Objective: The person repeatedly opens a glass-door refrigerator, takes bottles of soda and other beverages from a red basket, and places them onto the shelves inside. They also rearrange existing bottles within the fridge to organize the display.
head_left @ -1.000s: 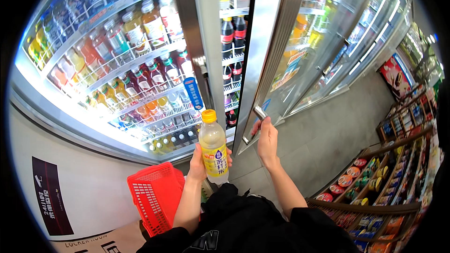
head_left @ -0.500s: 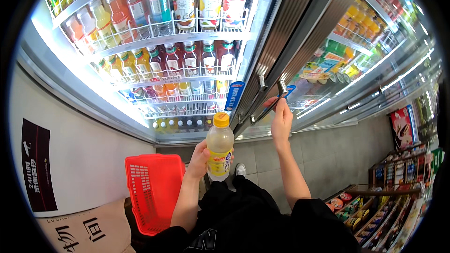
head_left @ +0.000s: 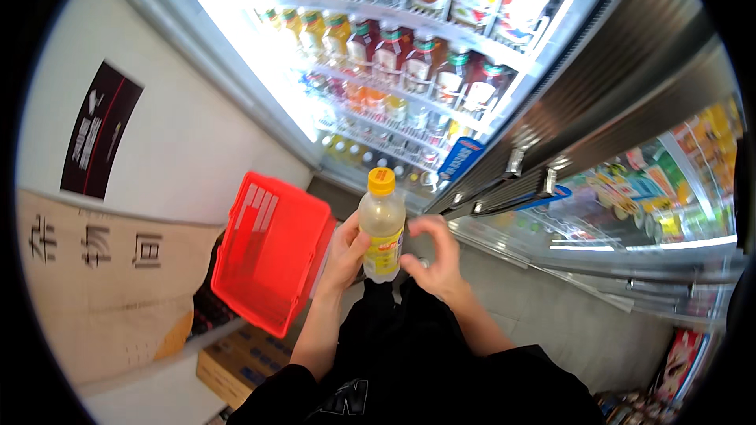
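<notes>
Left hand (head_left: 345, 256): wrapped around pale drink bottle (head_left: 381, 228), yellow cap up.
Right hand (head_left: 435, 256): half-open, fingertips on bottle.
Surroundings: red basket (head_left: 268, 252) left; lit drinks cooler (head_left: 394, 71) ahead.

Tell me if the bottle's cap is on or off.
On: the yellow cap sits atop the upright bottle, held in the left hand.

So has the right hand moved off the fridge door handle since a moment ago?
Yes. The right hand has left the metal door handle and dropped toward the yellow-capped plastic bottle, beside the left hand.
</notes>
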The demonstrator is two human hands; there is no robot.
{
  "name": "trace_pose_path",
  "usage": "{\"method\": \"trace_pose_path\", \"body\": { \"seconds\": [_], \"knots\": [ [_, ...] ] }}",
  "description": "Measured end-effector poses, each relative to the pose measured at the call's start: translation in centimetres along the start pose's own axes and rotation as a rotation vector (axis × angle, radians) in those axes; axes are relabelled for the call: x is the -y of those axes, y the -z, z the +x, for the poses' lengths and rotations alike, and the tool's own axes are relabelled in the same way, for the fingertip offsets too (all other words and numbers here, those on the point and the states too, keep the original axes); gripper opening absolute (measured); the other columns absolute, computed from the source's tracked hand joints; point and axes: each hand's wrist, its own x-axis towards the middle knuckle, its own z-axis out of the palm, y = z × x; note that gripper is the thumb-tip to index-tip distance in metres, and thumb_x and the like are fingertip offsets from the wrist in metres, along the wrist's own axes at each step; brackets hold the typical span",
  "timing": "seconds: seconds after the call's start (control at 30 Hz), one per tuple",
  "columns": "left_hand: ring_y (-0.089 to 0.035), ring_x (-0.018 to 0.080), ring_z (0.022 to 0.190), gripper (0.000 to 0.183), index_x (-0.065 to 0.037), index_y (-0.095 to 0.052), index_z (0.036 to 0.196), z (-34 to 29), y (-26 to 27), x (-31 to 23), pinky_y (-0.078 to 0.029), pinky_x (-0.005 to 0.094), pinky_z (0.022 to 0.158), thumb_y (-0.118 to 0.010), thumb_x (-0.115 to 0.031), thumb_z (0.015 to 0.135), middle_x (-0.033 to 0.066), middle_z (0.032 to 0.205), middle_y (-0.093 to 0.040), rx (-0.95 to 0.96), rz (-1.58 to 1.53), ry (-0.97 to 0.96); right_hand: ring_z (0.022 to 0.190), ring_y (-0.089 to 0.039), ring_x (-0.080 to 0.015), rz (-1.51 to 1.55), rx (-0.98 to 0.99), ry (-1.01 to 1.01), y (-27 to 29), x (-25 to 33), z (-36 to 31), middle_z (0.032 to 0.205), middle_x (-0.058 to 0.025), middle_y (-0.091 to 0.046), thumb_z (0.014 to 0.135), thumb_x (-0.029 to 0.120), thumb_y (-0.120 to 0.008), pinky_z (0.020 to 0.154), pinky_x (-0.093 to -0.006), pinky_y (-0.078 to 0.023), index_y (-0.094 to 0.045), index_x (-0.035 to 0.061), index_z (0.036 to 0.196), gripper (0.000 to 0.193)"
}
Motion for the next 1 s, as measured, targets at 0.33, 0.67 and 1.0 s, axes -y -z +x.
{"method": "trace_pose_path", "body": {
  "seconds": [0.33,0.67,1.0],
  "knots": [
    [-0.055,0.015,0.11,0.056,-0.002,-0.055,0.133,-9.8,4.1,0.7,-0.041,0.0309,0.089,-0.077,-0.022,0.085,0.0068,0.12,-0.062,-0.441,0.465,-0.104,0.111,-0.062,-0.0299,0.258,0.61,-0.328,-8.2,-0.2,-1.6,0.12,-0.0158,-0.062,0.075,0.022,-0.084,0.093,-0.0397,-0.05,-0.045,0.0025,0.136,0.075],
    [-0.059,0.0173,0.103,0.051,-0.002,-0.062,0.123,-18.5,10.9,-11.3,-0.047,0.0318,0.087,-0.079,-0.007,0.075,0.0075,0.118,-0.063,-0.565,0.765,-0.235,0.114,-0.059,-0.0407,0.053,0.913,-0.045,-20.6,2.3,-0.3,0.126,-0.0212,-0.059,0.075,0.027,-0.084,0.093,-0.0455,-0.05,-0.041,0.0035,0.141,0.082],
    [-0.059,0.0244,0.091,0.03,-0.005,-0.069,0.102,-24.3,22.5,-8.4,-0.05,0.0341,0.081,-0.079,-0.01,0.074,0.0071,0.094,-0.066,-0.646,1.036,-0.246,0.114,-0.061,-0.0372,0.009,1.11,-0.254,-34.9,-1.2,-3.9,0.121,-0.0201,-0.063,0.073,0.018,-0.08,0.094,-0.0436,-0.051,-0.048,0.0027,0.134,0.07]
  ]
}}
